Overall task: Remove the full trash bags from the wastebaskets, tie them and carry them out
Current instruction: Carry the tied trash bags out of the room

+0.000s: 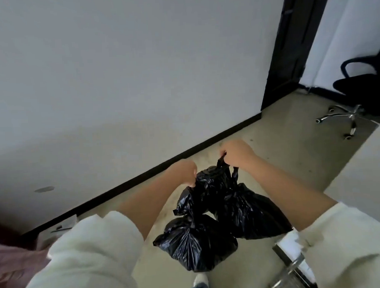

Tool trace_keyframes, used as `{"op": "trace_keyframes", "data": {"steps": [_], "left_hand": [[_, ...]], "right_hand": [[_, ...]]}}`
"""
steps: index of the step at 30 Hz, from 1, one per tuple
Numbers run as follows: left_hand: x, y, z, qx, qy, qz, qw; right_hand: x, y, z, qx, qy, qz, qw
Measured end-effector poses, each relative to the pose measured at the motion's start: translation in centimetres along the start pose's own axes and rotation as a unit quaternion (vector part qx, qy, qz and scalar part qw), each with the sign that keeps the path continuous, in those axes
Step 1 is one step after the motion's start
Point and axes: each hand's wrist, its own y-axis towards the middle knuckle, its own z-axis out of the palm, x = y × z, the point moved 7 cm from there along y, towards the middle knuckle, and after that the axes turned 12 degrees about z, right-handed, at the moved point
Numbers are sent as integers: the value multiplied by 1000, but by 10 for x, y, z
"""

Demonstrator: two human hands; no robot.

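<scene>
- Below the two hands, above the floor [279, 161], hung the black trash bags [210, 225]; they dangled off the ground, close in front of the person's legs, a shoe [200, 279] showing just beneath them.
- The left hand [184, 173] was closed on the gathered neck of the nearer bags; the right hand [236, 153] was closed on the thin handle loops of the farther bag, slightly higher and farther from the body; the hands were near each other but not touching.
- Each bag's long axis ran straight down from its knot to its bulging bottom; the load lay between the forearms, so either hand seemed about equally placed to take the whole bunch, and carrying it out likely meant heading for the doorway [289, 52] ahead to the right.
- How many bags there were was hard to tell, two or three lumps overlapping; the fingers were mostly hidden under the knuckles; no wastebasket could be made out; a chair [360, 86] was cut off at the right edge; the lower corners were blurred.
</scene>
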Motion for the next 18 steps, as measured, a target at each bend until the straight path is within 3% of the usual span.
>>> {"op": "trace_keyframes", "data": {"steps": [9,18], "left_hand": [[21,311,-111,2,-25,20,999],[46,608,-162,6,-103,-49,993]], "right_hand": [[-132,298,-61,-16,33,76,996],[-262,561,-71,41,31,67,996]]}}
